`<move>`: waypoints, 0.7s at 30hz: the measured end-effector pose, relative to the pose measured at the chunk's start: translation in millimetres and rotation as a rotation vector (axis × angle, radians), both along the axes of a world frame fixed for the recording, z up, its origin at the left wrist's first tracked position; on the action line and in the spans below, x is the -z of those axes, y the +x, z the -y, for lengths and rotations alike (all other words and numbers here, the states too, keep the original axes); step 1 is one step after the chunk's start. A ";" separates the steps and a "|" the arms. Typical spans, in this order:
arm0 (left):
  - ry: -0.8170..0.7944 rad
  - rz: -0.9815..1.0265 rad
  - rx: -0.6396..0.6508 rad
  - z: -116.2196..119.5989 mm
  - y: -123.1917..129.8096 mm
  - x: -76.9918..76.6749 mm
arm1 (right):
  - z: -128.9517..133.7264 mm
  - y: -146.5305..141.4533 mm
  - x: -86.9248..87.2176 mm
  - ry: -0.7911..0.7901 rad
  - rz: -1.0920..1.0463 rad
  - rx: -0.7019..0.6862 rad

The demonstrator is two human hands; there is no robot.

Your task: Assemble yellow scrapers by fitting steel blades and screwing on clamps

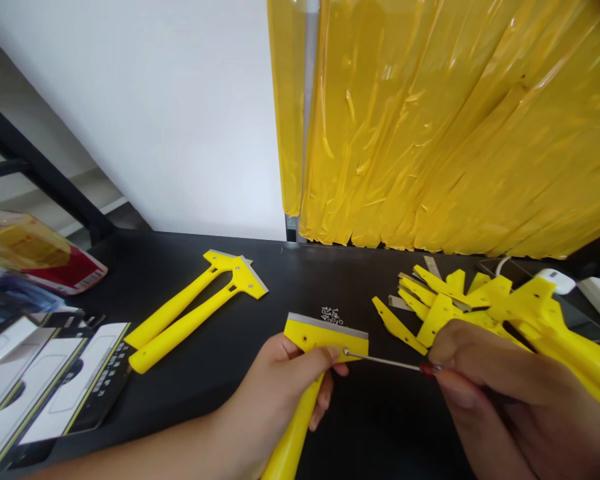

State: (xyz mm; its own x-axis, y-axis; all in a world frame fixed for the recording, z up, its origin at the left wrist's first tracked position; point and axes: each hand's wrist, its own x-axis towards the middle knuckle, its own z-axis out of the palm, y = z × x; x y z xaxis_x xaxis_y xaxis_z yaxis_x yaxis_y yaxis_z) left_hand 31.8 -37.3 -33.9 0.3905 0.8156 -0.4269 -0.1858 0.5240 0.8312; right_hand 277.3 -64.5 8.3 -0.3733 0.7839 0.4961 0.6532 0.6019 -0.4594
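My left hand (290, 367) is closed around the neck of a yellow scraper (307, 333), its thumb pressed on the head. A metal blade edge (325, 322) runs along the far side of that head. In my right hand (515, 387) is a screwdriver (387, 361) with a red handle, most of it hidden by my fingers. Its tip meets a screw (347, 353) at the right of the scraper head; the hole (305, 339) at the left shows no screw. Just beyond the blade lies a small pile of screws (332, 315).
Two scrapers (195, 307) with blades lie at the left. Loose yellow scraper parts (443, 313) and handles (575, 347) are heaped at the right, near a white plug (555, 281). Printed cards (65, 380) and a red-yellow package (40, 250) sit far left. A yellow plastic curtain (430, 133) hangs behind.
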 end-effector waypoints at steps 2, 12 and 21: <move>-0.011 0.005 -0.006 0.3 -0.9 0.4 | 0.2 -4.9 -3.8 0.002 -0.004 0.002; -0.022 0.029 -0.018 -0.4 -1.9 -0.5 | 0.1 0.8 -2.5 -0.034 0.006 0.046; -0.023 0.036 -0.014 -0.6 -3.2 0.2 | 3.4 -18.1 -3.4 -0.057 -0.139 0.194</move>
